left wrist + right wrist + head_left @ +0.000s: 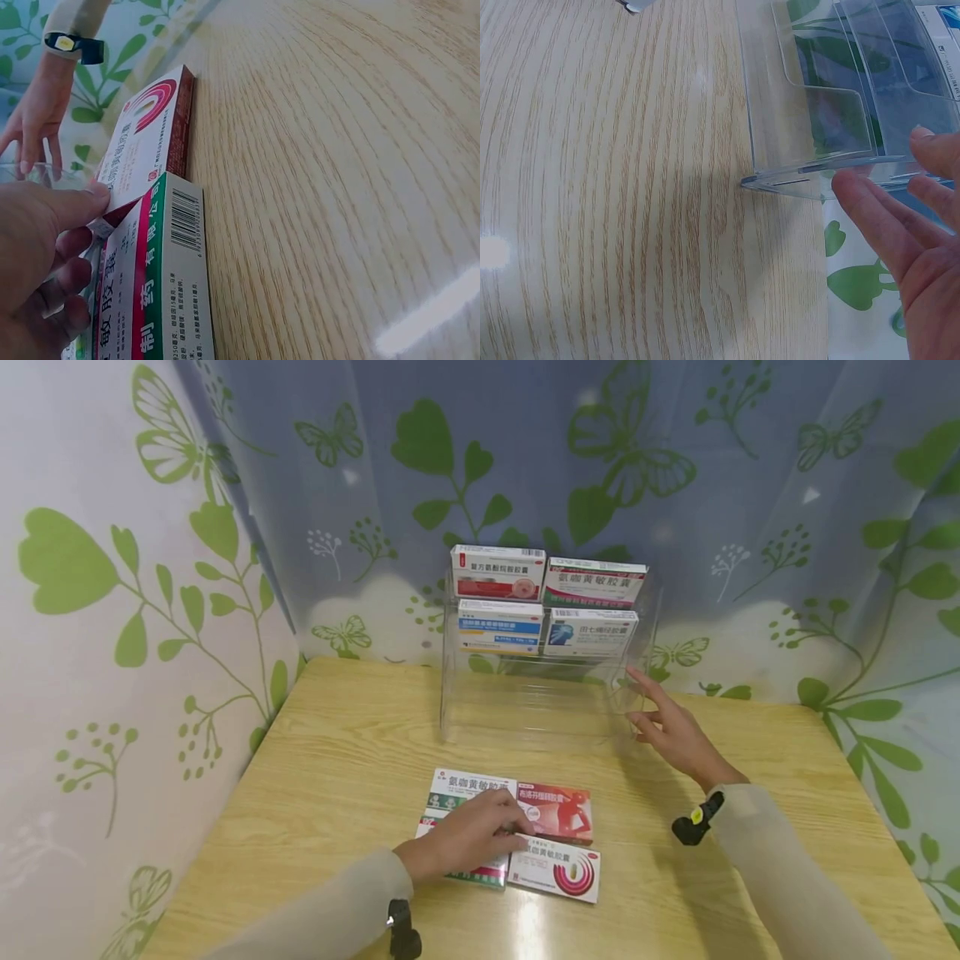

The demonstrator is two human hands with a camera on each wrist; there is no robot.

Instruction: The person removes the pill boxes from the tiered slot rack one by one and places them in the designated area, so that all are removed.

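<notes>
Head view shows four racked boxes (501, 625); right wrist, part of one.

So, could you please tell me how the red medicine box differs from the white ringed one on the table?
The red medicine box shows a human figure; the white ringed medicine box shows a capsule inside pink rings. The red medicine box lies nearer the clear display rack than the white ringed medicine box. Both lie flat on the table.

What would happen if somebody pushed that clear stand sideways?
The clear stand is probably stiff, holding its shape under four boxes. It might slide easily, as the table looks smooth and shiny. A hard shove could tip it, since those boxes sit high up.
</notes>
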